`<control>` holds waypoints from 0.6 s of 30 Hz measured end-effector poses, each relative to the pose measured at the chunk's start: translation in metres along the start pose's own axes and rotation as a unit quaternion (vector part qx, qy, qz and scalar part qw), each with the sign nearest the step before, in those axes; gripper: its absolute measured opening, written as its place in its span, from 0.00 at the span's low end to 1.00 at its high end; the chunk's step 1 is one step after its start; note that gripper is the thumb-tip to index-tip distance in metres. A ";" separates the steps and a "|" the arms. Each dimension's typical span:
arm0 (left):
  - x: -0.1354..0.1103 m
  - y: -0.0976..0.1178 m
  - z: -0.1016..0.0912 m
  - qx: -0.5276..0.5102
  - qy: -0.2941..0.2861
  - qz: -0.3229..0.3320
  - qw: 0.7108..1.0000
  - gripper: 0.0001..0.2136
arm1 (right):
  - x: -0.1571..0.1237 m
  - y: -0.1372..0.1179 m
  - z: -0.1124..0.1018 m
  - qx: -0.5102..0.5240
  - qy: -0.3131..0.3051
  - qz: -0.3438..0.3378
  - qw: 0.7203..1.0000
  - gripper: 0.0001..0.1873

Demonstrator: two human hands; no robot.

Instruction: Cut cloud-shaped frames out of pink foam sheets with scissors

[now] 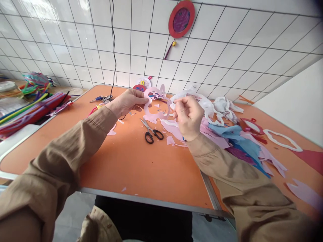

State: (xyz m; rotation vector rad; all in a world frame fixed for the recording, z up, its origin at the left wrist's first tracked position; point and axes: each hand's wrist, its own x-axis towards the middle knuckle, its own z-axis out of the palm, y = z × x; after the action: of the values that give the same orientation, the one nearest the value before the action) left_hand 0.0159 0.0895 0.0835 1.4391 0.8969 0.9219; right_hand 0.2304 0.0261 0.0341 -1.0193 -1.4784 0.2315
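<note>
My left hand (pixel 130 101) pinches the left edge of a pink paper cutout (pixel 146 108), a thin wavy-edged frame with open middles, held up above the table. Just to the right of it, my right hand (pixel 189 116) is closed, thumb against fingers, with a small pale scrap of paper (pixel 172 105) at the fingertips. Whether that scrap touches the cutout I cannot tell. Below the hands lie scissors (pixel 150 130) with black handles, blades parted and pointing away. Pink paper offcuts (pixel 173 129) are scattered around them.
The orange table (pixel 141 164) meets a white tiled wall. Blue fabric-like scraps (pixel 239 141), a white wavy frame (pixel 284 140) and crumpled white paper (pixel 225 109) lie right. Colourful pipe cleaners (pixel 35 112) are heaped left. A round red ornament (pixel 173 20) hangs above, beside a black cable (pixel 114 50).
</note>
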 end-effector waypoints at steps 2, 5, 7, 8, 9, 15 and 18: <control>0.000 0.003 -0.001 0.004 0.038 0.009 0.999 0.09 | 0.001 0.005 0.002 0.025 -0.058 0.059 0.996 0.20; 0.001 0.006 -0.004 -0.014 0.089 0.029 0.996 0.15 | -0.006 0.006 0.010 -0.062 -0.194 0.046 0.978 0.22; 0.002 0.006 -0.005 -0.029 0.102 0.036 0.994 0.18 | -0.015 0.003 0.016 -0.221 -0.307 0.002 0.926 0.15; 0.002 0.006 -0.005 -0.032 0.101 0.037 0.994 0.19 | -0.020 0.000 0.018 -0.294 -0.355 -0.015 0.888 0.10; 0.002 0.006 -0.006 -0.033 0.098 0.036 0.994 0.18 | -0.024 -0.002 0.020 -0.336 -0.388 -0.027 0.858 0.06; 0.000 0.004 0.000 -0.047 0.066 0.023 0.996 0.13 | -0.033 -0.011 0.022 -0.372 -0.422 -0.047 0.825 0.06; -0.005 0.003 0.004 -0.076 0.074 0.026 0.994 0.13 | -0.036 -0.014 0.019 -0.356 -0.434 -0.074 0.824 0.13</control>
State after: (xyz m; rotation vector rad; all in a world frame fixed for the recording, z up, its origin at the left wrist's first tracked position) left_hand 0.0173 0.0833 0.0858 1.2806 0.8819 1.1233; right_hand 0.2015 0.0005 0.0139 -1.4769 -2.5912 0.0023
